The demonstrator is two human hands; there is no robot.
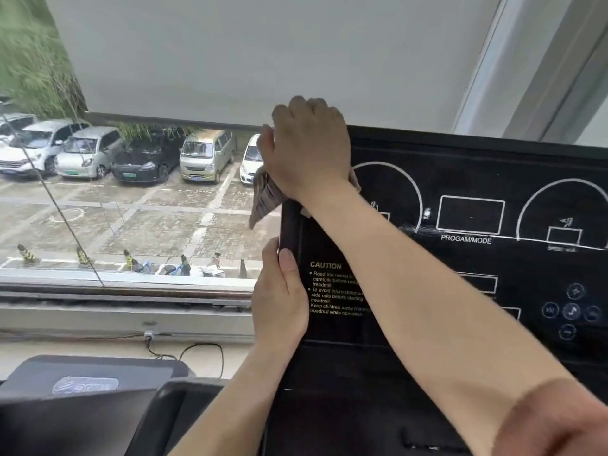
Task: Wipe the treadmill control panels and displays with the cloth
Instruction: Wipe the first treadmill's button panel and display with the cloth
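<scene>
The black treadmill control panel (470,264) fills the right half of the view, with white arcs, boxes, a "PROGAM/MODE" label and a "CAUTION" text block. My right hand (307,148) presses a brownish cloth (265,195) against the panel's upper left corner; most of the cloth is hidden under the palm, and one flap hangs off the left edge. Lower down, my left hand (279,294) grips the panel's left edge, thumb on the front face beside the caution text.
A window (131,199) to the left looks down on parked cars, with a white roller blind (230,54) above and its pull cord (65,218) hanging. Another treadmill's grey console (88,383) sits at lower left. A cable (194,350) runs along the sill.
</scene>
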